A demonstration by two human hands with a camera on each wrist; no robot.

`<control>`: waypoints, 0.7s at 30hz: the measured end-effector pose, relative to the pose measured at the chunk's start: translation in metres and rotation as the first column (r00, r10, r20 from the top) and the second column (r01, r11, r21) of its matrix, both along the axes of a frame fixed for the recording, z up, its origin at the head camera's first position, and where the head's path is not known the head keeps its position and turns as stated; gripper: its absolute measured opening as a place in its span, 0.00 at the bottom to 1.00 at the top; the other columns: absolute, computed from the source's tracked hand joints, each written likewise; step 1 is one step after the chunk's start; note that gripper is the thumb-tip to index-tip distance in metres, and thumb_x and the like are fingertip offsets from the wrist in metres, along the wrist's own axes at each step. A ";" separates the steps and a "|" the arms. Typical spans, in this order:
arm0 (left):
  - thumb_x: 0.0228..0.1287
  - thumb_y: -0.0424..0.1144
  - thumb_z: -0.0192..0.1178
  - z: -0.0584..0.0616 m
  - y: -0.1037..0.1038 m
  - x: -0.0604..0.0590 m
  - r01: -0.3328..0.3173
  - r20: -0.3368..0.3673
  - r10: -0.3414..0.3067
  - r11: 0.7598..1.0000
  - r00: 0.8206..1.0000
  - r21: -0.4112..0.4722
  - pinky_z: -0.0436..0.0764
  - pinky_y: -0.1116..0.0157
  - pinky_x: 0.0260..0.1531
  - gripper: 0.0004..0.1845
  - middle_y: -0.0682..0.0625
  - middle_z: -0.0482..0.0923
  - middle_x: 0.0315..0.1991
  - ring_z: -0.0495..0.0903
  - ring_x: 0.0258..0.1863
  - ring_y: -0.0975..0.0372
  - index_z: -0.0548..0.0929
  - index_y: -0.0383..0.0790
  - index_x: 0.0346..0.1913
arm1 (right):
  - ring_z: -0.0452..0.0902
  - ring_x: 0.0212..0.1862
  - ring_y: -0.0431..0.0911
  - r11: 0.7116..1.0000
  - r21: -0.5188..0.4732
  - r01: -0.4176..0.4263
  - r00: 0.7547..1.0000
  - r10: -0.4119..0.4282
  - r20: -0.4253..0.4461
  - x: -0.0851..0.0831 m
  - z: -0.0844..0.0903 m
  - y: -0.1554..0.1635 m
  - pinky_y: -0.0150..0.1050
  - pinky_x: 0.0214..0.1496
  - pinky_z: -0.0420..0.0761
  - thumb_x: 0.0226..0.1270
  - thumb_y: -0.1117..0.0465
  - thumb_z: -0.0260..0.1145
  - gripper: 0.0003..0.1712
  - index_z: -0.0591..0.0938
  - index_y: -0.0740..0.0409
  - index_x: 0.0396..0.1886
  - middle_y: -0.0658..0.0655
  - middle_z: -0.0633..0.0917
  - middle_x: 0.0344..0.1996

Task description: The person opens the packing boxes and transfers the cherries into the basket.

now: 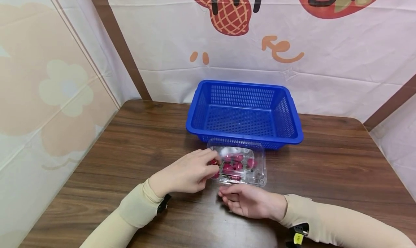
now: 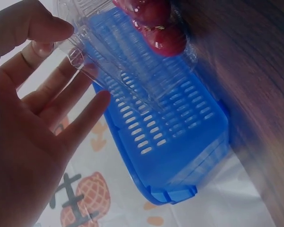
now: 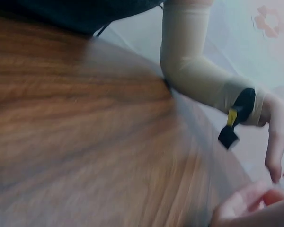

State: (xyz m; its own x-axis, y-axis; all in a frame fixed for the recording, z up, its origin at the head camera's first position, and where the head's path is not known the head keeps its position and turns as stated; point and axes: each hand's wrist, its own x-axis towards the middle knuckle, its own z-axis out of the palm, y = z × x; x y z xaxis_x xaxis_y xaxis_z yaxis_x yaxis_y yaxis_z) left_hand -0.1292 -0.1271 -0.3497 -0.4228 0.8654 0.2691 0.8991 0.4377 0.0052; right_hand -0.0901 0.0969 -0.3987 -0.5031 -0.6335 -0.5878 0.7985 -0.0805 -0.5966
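Observation:
A clear plastic clamshell box [image 1: 260,170] sits on the table in front of the basket. Inside it are several glossy red round fruits [image 1: 237,165] with bits of green among them. My left hand [image 1: 188,170] is at the box's left side; in the left wrist view its thumb and forefinger pinch the clear plastic edge, the other fingers spread behind it. Close to the near edge of the box is my right hand [image 1: 251,201], palm turned partly up, fingers loosely bent and holding nothing. The right wrist view catches only part of the right hand [image 3: 251,203].
Behind the box stands a blue perforated basket [image 1: 243,136] with nothing in it. A wooden table [image 1: 146,143] carries everything. A printed cloth [image 1: 156,35] hangs along the far side and both flanks. Black straps [image 1: 164,203] circle my wrists.

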 end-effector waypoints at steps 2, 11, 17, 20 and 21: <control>0.40 0.33 0.62 0.001 0.001 0.001 -0.006 0.001 0.006 1.000 1.000 -0.007 0.75 0.63 0.46 0.11 0.53 0.72 0.46 0.72 0.44 0.60 0.78 0.49 0.30 | 0.78 0.37 0.33 0.999 -0.006 -0.053 0.999 0.053 0.008 -0.003 -0.001 0.007 0.24 0.43 0.79 0.68 0.63 0.55 0.09 0.78 0.53 0.45 0.45 0.85 0.36; 0.41 0.32 0.62 0.002 0.002 0.000 -0.008 -0.019 0.008 1.000 1.000 -0.009 0.74 0.63 0.44 0.10 0.52 0.72 0.44 0.71 0.43 0.59 0.78 0.49 0.30 | 0.78 0.41 0.32 0.969 -0.065 -0.240 0.971 0.241 -0.002 -0.011 -0.004 0.031 0.25 0.49 0.77 0.69 0.63 0.55 0.12 0.75 0.53 0.51 0.44 0.83 0.41; 0.41 0.32 0.62 0.004 0.002 0.002 -0.023 -0.011 0.022 0.999 1.000 -0.029 0.74 0.63 0.43 0.10 0.53 0.72 0.44 0.71 0.42 0.59 0.78 0.49 0.28 | 0.78 0.44 0.33 0.936 -0.128 -0.329 0.944 0.328 -0.026 -0.014 -0.006 0.051 0.27 0.53 0.77 0.69 0.63 0.56 0.13 0.75 0.53 0.52 0.45 0.82 0.45; 0.42 0.32 0.62 0.004 0.002 0.002 -0.031 -0.002 0.031 0.999 1.000 -0.036 0.75 0.63 0.44 0.09 0.53 0.72 0.45 0.71 0.42 0.60 0.78 0.50 0.29 | 0.78 0.47 0.34 0.920 -0.160 -0.357 0.934 0.355 -0.042 -0.016 -0.007 0.066 0.28 0.55 0.76 0.70 0.64 0.54 0.14 0.74 0.54 0.54 0.46 0.81 0.48; 0.42 0.32 0.62 0.004 0.001 0.002 -0.034 0.000 0.034 0.999 0.999 -0.037 0.74 0.64 0.44 0.09 0.53 0.72 0.45 0.71 0.42 0.60 0.78 0.50 0.29 | 0.78 0.47 0.34 0.916 -0.169 -0.365 0.931 0.362 -0.047 -0.018 -0.007 0.071 0.29 0.55 0.76 0.70 0.64 0.53 0.15 0.73 0.54 0.55 0.47 0.81 0.49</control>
State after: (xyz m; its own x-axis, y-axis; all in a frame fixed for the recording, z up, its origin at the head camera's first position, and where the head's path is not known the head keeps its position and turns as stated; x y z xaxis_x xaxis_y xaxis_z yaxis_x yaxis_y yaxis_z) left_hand -0.1268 -0.1256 -0.3455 -0.4521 0.8601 0.2365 0.8839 0.4676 -0.0108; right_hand -0.1078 0.1683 -0.4061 -0.2265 -0.8650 -0.4478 0.7836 0.1112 -0.6112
